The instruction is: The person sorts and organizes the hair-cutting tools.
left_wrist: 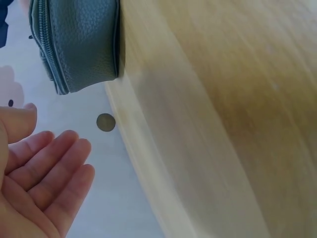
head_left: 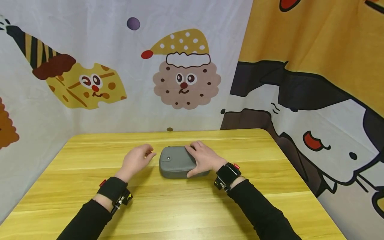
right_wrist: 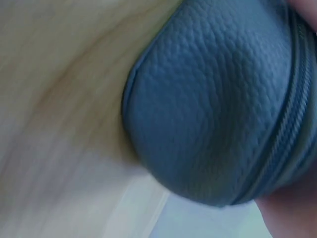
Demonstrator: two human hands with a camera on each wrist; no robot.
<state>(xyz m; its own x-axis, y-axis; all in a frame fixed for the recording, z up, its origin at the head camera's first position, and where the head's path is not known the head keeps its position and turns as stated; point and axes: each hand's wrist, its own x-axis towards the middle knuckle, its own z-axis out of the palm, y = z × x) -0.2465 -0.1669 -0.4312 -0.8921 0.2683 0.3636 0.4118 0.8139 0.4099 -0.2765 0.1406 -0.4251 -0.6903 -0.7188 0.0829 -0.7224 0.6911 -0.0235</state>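
Observation:
A grey leather-look zip pouch (head_left: 177,163) lies flat on the table, with a small round snap on a tab at its left end. My right hand (head_left: 205,159) grips its right end, thumb along the front side and fingers over the top toward the back. In the right wrist view the pebbled end of the pouch (right_wrist: 208,109) bulges with a dent, its zip running along the right. Just left of the pouch, my left hand (head_left: 138,159) hovers with relaxed, slightly bent fingers and holds nothing. The left wrist view shows that palm (left_wrist: 39,183) apart from the pouch (left_wrist: 81,44).
The light wooden table (head_left: 168,210) has rounded far corners. A printed curtain (head_left: 120,116) with cartoon figures hangs behind its far edge and down the right side. Black bands with small cameras sit on the left wrist (head_left: 114,191) and the right wrist (head_left: 228,175).

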